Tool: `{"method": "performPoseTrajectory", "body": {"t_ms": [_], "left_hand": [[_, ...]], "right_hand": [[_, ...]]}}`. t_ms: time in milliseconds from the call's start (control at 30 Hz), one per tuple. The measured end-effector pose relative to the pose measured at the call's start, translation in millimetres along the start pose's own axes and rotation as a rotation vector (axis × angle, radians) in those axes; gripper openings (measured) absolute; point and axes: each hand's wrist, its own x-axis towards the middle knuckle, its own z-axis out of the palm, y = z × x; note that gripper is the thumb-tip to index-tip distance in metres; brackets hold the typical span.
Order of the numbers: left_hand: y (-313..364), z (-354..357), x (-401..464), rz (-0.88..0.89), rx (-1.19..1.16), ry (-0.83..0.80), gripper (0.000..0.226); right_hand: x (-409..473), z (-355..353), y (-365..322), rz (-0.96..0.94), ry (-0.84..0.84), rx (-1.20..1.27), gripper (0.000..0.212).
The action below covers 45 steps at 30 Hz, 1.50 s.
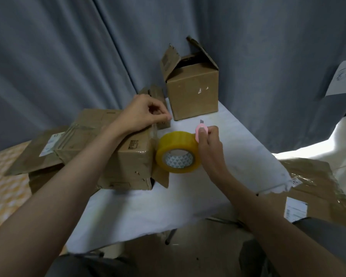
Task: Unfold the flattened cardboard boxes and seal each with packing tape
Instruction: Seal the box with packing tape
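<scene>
a grey curtain (68, 56) fills the back from nine o'clock round to three o'clock. in front of it a table (248, 148) under a white cloth runs through the middle of the view. at nine o'clock a big box (108, 148) lies on its side on the table's edge, one flap spread flat to the left and clear tape shining along its right corner. at twelve o'clock a second box (192, 92) stands upright on the cloth with its top flaps raised. at four o'clock, off the table's right edge, flat cardboard (318, 188) with a white label lies low. a small box (154, 96) sits between the big box and the upright one, partly hidden by the left hand. at centre the yellow tape roll (178, 152) stands on edge on the cloth, touching the big box's right end. the left hand (144, 114), at eleven o'clock of the roll, rests on top of the big box with fingers curled, thumb and forefinger pinched together; whether they pinch a strip of tape cannot be told. the right hand (208, 144), at two o'clock of the roll, grips a small pink cutter (201, 130) with its blade pointing up, held against the roll's upper right rim. a paper sheet (344, 76) with handwriting hangs on the curtain at three o'clock.
</scene>
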Motion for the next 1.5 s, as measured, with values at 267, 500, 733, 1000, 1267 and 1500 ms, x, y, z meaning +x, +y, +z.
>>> {"method": "performPoseTrajectory", "body": {"t_ms": [267, 500, 733, 1000, 1267, 1500], "left_hand": [[-30, -7, -6, -0.233, 0.082, 0.0, 0.007], [-24, -2, 2, -0.302, 0.093, 0.051, 0.01], [-2, 15, 24, -0.292, 0.021, 0.095, 0.019], [-10, 12, 22, -0.052, -0.043, -0.013, 0.011], [-11, 12, 51, -0.087, -0.11, -0.273, 0.04], [-15, 8, 56, -0.113, -0.195, -0.556, 0.031]], "right_hand": [[1, 31, -11, 0.035, -0.008, 0.164, 0.026], [28, 21, -21, -0.018, 0.035, 0.213, 0.029], [87, -36, -20, -0.101, -0.057, 0.107, 0.031], [105, -30, -12, -0.125, -0.191, 0.099, 0.031], [123, -19, -20, -0.328, -0.215, 0.089, 0.023], [122, -11, -17, -0.307, -0.212, 0.049, 0.025]]}}
